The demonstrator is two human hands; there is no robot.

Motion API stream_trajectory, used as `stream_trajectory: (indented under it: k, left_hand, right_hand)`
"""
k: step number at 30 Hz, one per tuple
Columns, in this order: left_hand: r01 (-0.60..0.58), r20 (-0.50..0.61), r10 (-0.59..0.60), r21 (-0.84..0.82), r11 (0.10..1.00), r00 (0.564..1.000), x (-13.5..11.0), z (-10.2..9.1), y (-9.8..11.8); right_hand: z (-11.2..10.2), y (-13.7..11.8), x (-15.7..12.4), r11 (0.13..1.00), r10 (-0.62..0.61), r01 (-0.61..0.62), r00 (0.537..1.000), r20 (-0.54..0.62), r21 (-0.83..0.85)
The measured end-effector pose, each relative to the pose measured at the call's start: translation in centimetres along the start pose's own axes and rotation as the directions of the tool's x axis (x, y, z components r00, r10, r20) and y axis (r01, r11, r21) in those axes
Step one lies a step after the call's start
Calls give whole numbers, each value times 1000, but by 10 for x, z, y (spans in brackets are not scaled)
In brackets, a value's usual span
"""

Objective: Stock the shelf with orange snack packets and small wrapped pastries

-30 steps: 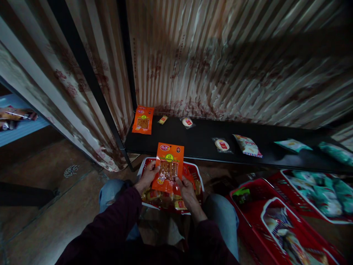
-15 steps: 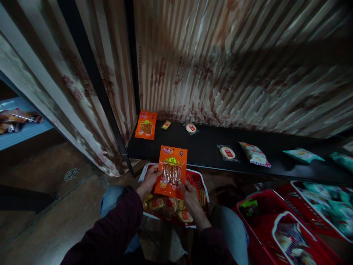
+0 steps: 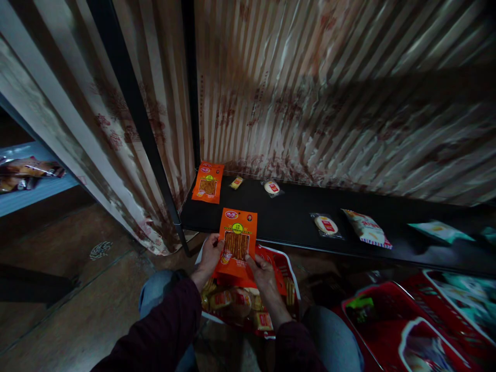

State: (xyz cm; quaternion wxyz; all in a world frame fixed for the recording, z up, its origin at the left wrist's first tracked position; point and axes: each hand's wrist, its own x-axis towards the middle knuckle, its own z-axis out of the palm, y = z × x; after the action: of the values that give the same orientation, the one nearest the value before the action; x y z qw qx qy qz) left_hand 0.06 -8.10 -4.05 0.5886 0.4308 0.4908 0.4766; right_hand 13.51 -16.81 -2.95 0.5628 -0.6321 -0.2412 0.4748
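Observation:
Both my hands hold an orange snack packet (image 3: 236,240) with a clear window showing brown sticks. My left hand (image 3: 210,255) grips its left edge and my right hand (image 3: 262,269) pinches its lower right corner, fingers closed. The packet hangs above a red basket (image 3: 284,266) on my lap, filled with several small yellow and red snack packs. In front lies a low black shelf (image 3: 294,217), and a matching orange packet (image 3: 208,182) lies at its far left corner.
On the shelf lie a small yellow pack (image 3: 236,182), two round clear-wrapped snacks (image 3: 272,187) (image 3: 326,225), a white bag (image 3: 366,228) and a green bag (image 3: 439,230). More red baskets (image 3: 391,320) stand on the floor at right. Striped curtains hang behind.
The view has tilted so the shelf sits lower in the picture. My hands keep the orange packet, held slightly closer to the shelf's front edge.

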Motion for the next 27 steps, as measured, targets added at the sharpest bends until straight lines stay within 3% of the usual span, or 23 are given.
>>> stream_trajectory:
  k: [7,12,16,27]
  left_hand:
    - [-74,-4,74,28,997,997,19,-10,7]
    - [-139,-77,146,88,986,986,41,-20,12]
    - [-171,-114,184,113,979,976,55,-27,10]
    - [-75,-86,77,30,997,993,77,-37,25]
  right_hand:
    - [16,-11,15,996,-79,83,993,89,-39]
    - [32,-21,28,995,-103,103,980,170,7]
    - [41,-25,37,993,-120,121,980,161,4]
    - [56,-26,63,988,-138,149,966,219,-32]
